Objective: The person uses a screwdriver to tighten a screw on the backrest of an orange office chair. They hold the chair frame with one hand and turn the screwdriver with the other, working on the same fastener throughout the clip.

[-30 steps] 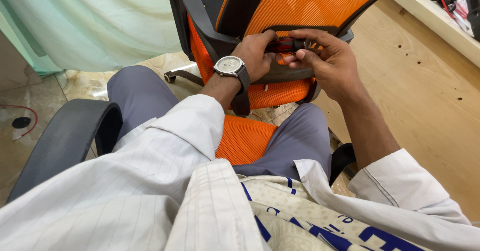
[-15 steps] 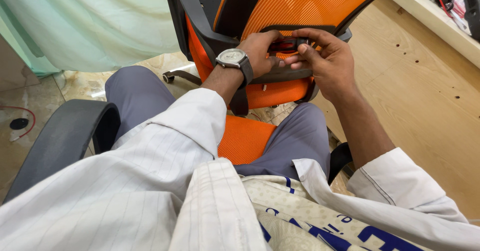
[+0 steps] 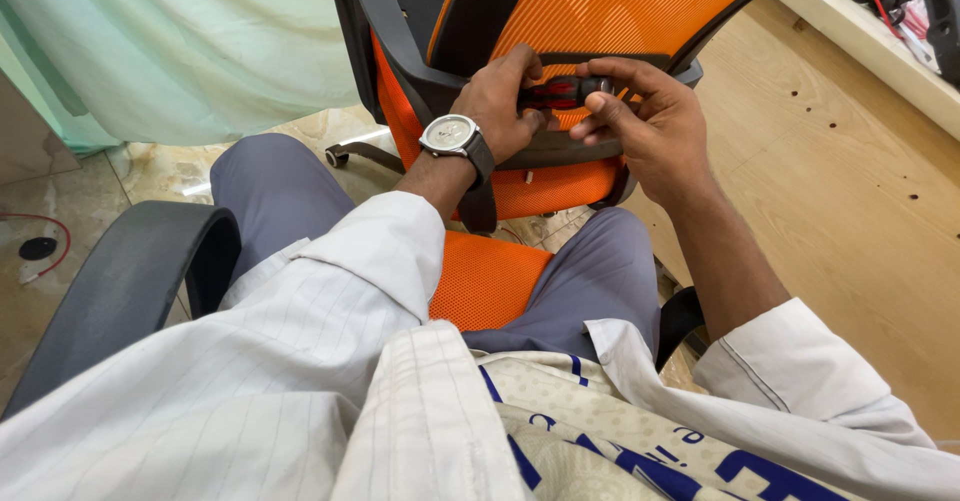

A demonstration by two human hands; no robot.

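Hands on a red-and-black tool at the chair back

Armrest (image 3: 130,271), black and curved, sits low at your far left, over a marbled floor (image 3: 160,166) with a thin red wire (image 3: 45,223) looping near a dark round spot. Pale green curtain (image 3: 170,41) hangs above it. Your white striped sleeve (image 3: 300,361) runs up from the bottom edge toward the middle, across grey trousers (image 3: 270,186).

Your left hand (image 3: 500,106) wears a wristwatch (image 3: 455,134) with a pale round dial and dark strap. Its fingers curl shut around the left end of a screwdriver handle (image 3: 555,92), red and black, lying roughly level. How the tip meets the chair, you cannot tell: the hand covers it.

The handle sits right at the lower edge of the orange mesh chair back (image 3: 620,6), just above the dark plastic crossbar (image 3: 560,148) of the frame. Below, between your knees, shows an orange mesh seat (image 3: 490,276).

Your right hand (image 3: 650,126) comes in from the right. Thumb and forefinger pinch the right end of the handle; the remaining fingers are loosely bent beneath, against the crossbar. Both hands touch the tool, thumbs close to each other.

Further right lies a light wooden panel (image 3: 850,191) with small dark holes, and a white ledge (image 3: 870,36) at the top corner carrying red wiring and dark parts, too small to make out.
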